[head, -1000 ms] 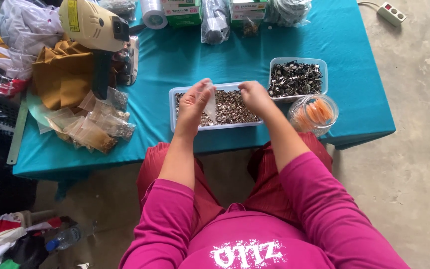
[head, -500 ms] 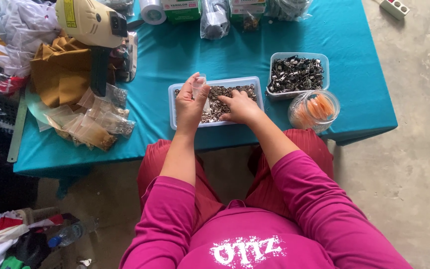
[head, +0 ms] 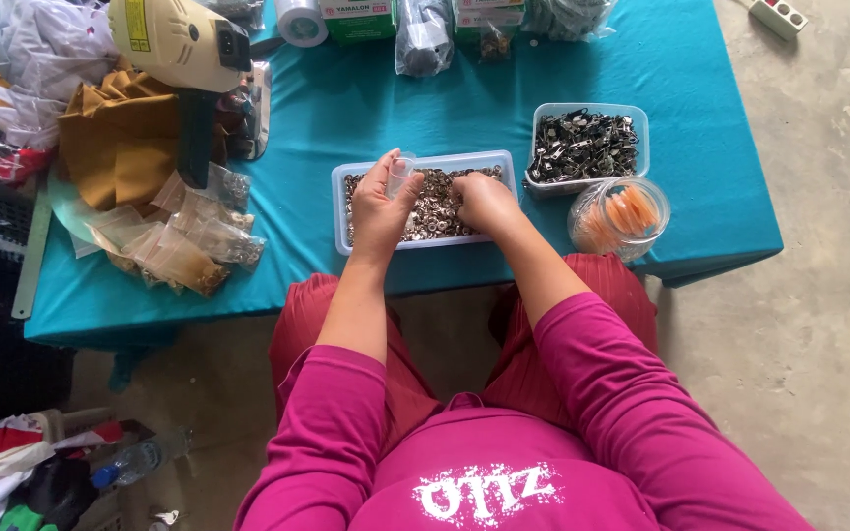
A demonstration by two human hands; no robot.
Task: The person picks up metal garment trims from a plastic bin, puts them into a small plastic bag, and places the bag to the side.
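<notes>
- Currently two hands over one pale blue plastic tray [head: 339,206] of small metal rings.
- left hand [head: 378,205] pinches one small clear bag [head: 400,173].
- right hand [head: 484,202] curled into rings, grip probably closed; can't tell.
- Two more containers: clear tub of dark clips [head: 587,146], round jar of orange pieces [head: 619,216].

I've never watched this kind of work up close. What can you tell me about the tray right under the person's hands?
The shallow rectangular tray looks like pale blue translucent plastic. It lies flat near the front edge of the teal-covered table and is filled with small metal pieces, silvery and bronze. The right hand digs into the pieces; the left hand rests over them, holding a small clear bag.
</notes>
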